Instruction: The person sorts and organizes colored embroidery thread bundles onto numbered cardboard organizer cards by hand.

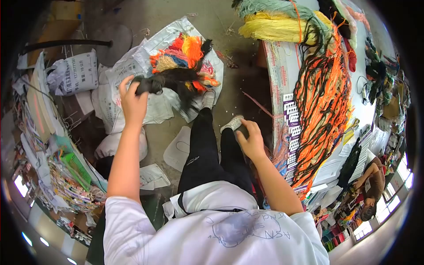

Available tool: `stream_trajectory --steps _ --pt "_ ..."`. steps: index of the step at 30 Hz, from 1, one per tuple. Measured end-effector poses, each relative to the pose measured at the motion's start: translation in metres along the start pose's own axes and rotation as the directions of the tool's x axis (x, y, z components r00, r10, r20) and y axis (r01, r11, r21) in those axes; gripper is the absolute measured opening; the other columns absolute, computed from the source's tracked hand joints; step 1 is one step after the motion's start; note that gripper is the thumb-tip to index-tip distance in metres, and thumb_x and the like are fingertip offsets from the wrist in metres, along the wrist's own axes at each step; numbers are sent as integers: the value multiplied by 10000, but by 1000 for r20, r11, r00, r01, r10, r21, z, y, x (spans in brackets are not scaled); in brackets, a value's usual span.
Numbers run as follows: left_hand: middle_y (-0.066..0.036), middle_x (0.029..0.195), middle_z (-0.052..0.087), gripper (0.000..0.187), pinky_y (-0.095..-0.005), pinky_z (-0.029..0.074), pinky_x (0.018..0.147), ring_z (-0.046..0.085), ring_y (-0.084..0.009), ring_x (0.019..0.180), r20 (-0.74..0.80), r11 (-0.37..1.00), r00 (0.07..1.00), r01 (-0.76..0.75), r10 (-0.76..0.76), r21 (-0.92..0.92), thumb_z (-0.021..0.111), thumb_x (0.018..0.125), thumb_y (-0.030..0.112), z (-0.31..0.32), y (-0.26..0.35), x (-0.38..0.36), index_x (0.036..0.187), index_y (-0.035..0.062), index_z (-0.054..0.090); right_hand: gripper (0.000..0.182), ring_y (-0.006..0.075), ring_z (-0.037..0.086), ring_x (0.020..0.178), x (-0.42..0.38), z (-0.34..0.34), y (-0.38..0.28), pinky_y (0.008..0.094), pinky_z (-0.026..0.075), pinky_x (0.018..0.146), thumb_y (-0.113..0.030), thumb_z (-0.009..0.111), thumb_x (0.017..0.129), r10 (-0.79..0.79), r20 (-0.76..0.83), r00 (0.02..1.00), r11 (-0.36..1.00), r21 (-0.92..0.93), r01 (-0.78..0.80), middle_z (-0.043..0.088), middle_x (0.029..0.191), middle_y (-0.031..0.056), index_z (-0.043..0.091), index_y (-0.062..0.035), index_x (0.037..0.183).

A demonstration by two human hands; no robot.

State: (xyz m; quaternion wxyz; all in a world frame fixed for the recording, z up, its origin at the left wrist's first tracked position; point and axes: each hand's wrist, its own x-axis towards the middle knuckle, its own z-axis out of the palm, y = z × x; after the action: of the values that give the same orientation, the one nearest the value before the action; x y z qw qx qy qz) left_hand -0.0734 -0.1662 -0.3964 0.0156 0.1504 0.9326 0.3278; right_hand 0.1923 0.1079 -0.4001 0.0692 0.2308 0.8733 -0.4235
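Observation:
My left hand (pixel 134 100) is closed around one end of a black yarn bundle (pixel 170 79). The bundle stretches to the right over the pile, and its dangling strands are smeared by motion near my shoe. Under it, a heap of colourful yarn (pixel 189 51) in orange, red, tan and blue lies on a spread white woven sack (pixel 152 110). My right hand (pixel 251 140) hangs above the floor by my other shoe, its fingers apart and slightly bent, with nothing in them. It is left of the table edge and touches no yarn.
On the right, a long table (pixel 276 66) carries orange and black yarn (pixel 324 106), yellow skeins (pixel 278 26) and a row of power sockets (pixel 291 128). Packed white sacks (pixel 79 73) and a green basket (pixel 76 170) are at left. Another person (pixel 371 185) is at far right.

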Motion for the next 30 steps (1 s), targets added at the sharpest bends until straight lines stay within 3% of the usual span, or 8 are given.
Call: stream_trajectory --steps 3,8,15,21,23,25,27,30 --pt "-158 1118 514 304 -361 443 847 520 -320 1021 79 993 993 -89 82 83 635 668 69 70 -61 47 954 -21 588 302 336 548 931 -20 5 55 379 441 827 -56 628 748 197 -41 980 980 51 -194 564 967 170 584 -18 1044" --pt "-171 1077 533 310 -365 421 882 514 -326 1020 -78 990 997 19 -8 142 639 680 115 123 -67 114 951 -28 595 248 291 576 880 -57 -3 109 339 467 772 -27 591 780 379 -83 922 924 75 -374 571 956 152 586 -11 1028" --pt "-195 1187 450 282 -381 431 880 503 -363 1041 -132 994 991 23 -8 109 600 712 65 188 -96 50 979 -18 558 267 237 596 900 -82 29 147 300 462 796 -38 610 795 537 80 840 821 177 -542 591 988 142 580 -1 1057" --pt "-183 1414 261 434 -378 408 952 393 -390 1215 303 962 914 273 -269 30 640 754 98 290 -121 -75 1159 19 504 288 181 588 857 -93 43 170 288 462 776 -65 603 815 584 217 782 777 127 -616 609 919 110 576 -5 1096" --pt "-227 1385 314 518 -416 421 935 476 -396 1137 638 924 668 284 -383 257 640 759 163 313 -129 -130 1222 8 469 305 152 584 815 -106 43 183 263 463 761 -50 586 820 618 299 727 740 90 -667 607 891 85 560 0 1121" --pt "-227 1259 479 532 -413 423 930 496 -372 1124 875 896 257 294 -410 333 648 769 228 310 -114 -147 1229 13 488 326 119 573 780 -109 32 176 235 462 740 -34 562 827 631 346 694 689 161 -707 606 869 61 537 11 1149" --pt "-208 1130 579 489 -399 434 914 540 -341 1079 905 915 333 383 -266 128 641 775 250 303 -98 -170 1197 29 528 340 89 547 786 -99 15 158 202 434 726 6 514 843 648 397 650 637 184 -748 577 866 18 504 8 1182" --pt "-183 1160 572 435 -370 448 887 581 -303 1029 881 872 410 489 -235 5 628 787 218 264 -35 -126 1170 29 548 305 93 531 694 -111 9 162 199 437 674 -17 516 862 644 363 674 564 370 -738 587 817 13 518 -1 1167"
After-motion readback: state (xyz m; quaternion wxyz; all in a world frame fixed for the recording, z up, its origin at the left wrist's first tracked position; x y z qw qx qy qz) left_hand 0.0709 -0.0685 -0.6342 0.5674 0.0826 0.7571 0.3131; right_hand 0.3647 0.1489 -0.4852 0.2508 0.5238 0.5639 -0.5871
